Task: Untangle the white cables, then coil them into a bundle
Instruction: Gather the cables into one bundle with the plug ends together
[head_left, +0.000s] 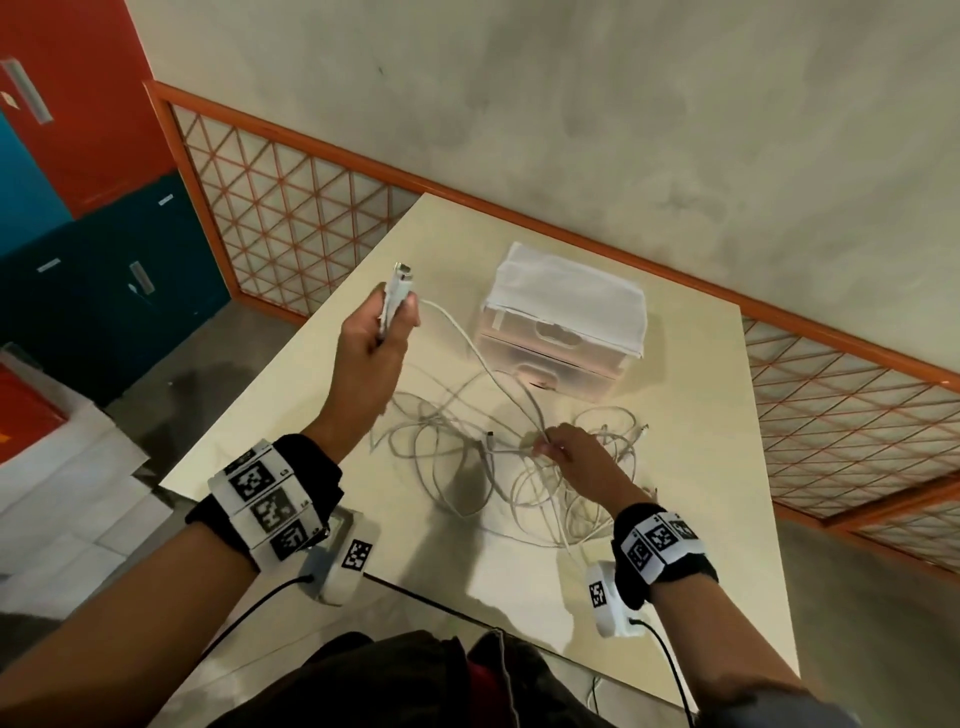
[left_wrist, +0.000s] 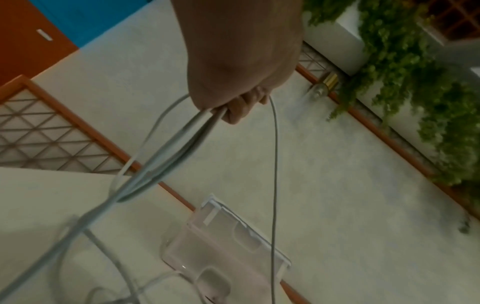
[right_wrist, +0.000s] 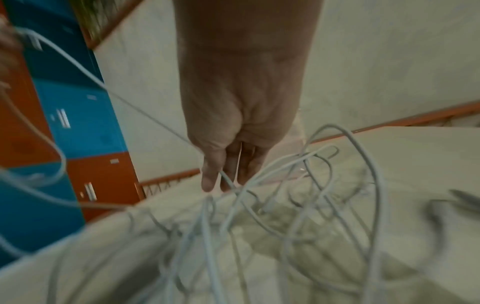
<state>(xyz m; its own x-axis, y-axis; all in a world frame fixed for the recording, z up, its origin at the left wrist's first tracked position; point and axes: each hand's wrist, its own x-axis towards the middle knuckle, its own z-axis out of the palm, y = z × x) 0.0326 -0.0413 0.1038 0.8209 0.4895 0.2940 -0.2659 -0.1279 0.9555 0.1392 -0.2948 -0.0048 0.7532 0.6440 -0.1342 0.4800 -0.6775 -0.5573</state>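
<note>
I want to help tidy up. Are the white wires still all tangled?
Yes, still tangled. The white wires lie in crossing loops on the table. The left hand holds a few ends up; the right hand pinches one strand.

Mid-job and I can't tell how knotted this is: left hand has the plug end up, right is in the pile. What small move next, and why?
Probably slide the right hand along the strand it pinches, toward the tangle, feeding slack to the left hand. That hand holds plug ends raised, and one cable runs between the hands, while the rest lies looped on the table.

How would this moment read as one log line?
left hand: grips raised cable ends | right hand: pinches strand | white cables: tangled on table
</note>
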